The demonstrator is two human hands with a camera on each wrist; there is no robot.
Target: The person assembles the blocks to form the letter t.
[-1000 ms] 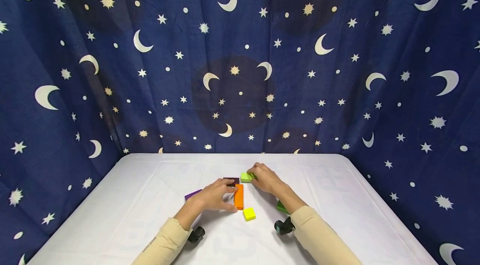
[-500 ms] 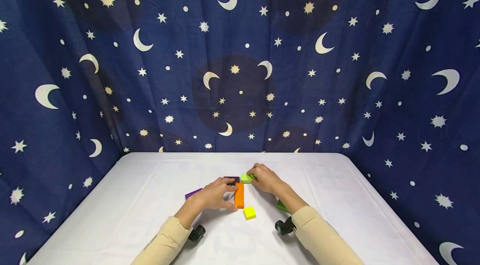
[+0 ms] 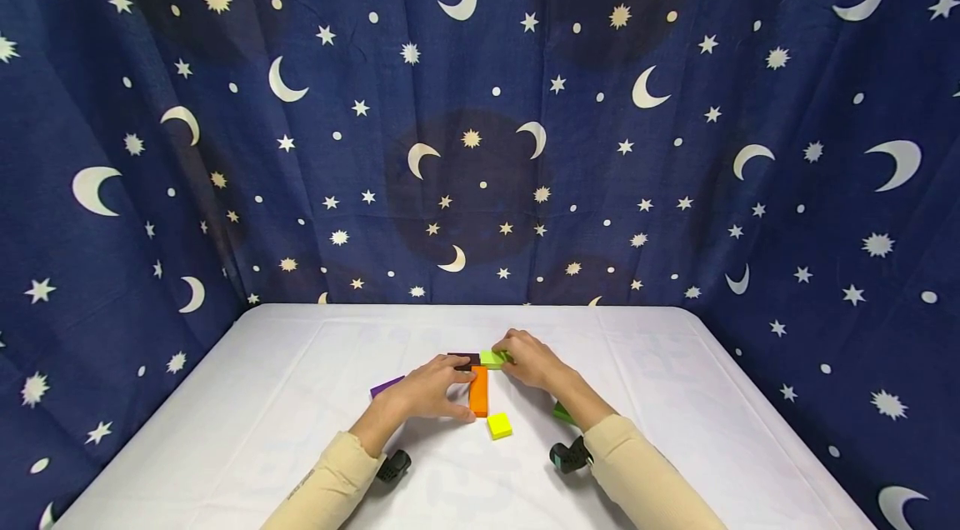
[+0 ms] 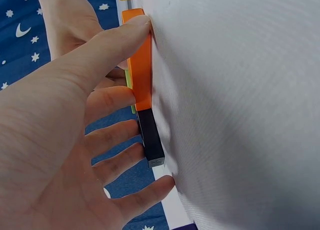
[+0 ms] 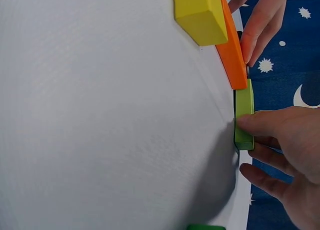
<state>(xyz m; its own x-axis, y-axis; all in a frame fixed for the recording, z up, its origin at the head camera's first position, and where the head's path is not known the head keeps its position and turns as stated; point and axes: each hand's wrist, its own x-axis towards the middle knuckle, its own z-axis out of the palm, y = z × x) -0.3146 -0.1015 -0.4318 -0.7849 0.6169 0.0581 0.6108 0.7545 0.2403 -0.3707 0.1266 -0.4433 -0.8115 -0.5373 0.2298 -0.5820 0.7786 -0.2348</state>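
An orange block point(image 3: 478, 392) lies lengthwise on the table, pointing away from me. My left hand point(image 3: 431, 388) touches it with the thumb near its close end and the index finger near its far end, fingers fairly straight. The other fingers reach to a dark, nearly black block point(image 3: 467, 361) lying crosswise beyond it. My right hand point(image 3: 531, 357) pinches a lime green block point(image 5: 244, 125) between thumb and fingers. That block lies flat, end to end with the dark one and against the orange block's far end. A yellow block point(image 3: 499, 426) sits just nearer, to the right of the orange one.
A purple block point(image 3: 386, 387) lies left, partly behind my left hand. A green block point(image 3: 563, 412) is partly hidden by my right forearm. Both forearms carry black wrist devices point(image 3: 570, 455). A starry blue curtain point(image 3: 480, 138) stands behind the white table point(image 3: 300, 372).
The lime green block has slid slightly left in my right hand, and the narrow gap to the dark block has closed. My left hand stays in place.
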